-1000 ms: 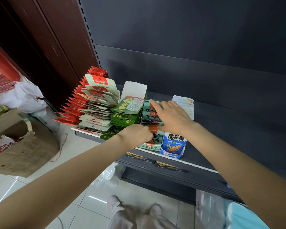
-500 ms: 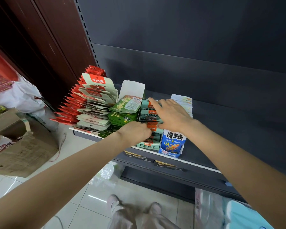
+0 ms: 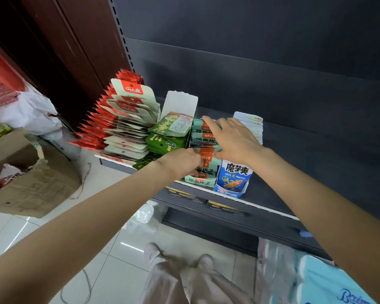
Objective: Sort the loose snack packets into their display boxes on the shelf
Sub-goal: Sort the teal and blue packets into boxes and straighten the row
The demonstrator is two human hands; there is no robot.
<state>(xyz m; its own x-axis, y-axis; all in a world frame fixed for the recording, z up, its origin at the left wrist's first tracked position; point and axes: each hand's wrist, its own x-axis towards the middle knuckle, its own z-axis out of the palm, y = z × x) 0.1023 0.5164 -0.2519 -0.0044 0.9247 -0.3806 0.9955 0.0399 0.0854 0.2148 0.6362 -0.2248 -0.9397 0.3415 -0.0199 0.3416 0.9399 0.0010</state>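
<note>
- Bare shelf (image 3: 316, 163) right of the blue box (image 3: 233, 178).
- Your right hand (image 3: 233, 139) lies flat on the teal packets (image 3: 203, 137).
- Your left hand (image 3: 180, 161) seemingly pinches their near edge.

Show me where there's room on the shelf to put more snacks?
The bare dark shelf right of the blue box, reaching to the back panel, is free. Left of it, red packets, green packets and teal packets sit crammed together under both hands.

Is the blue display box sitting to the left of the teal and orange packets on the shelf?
No, the blue display box stands to the right of the teal and orange packets, under the right hand.
</note>
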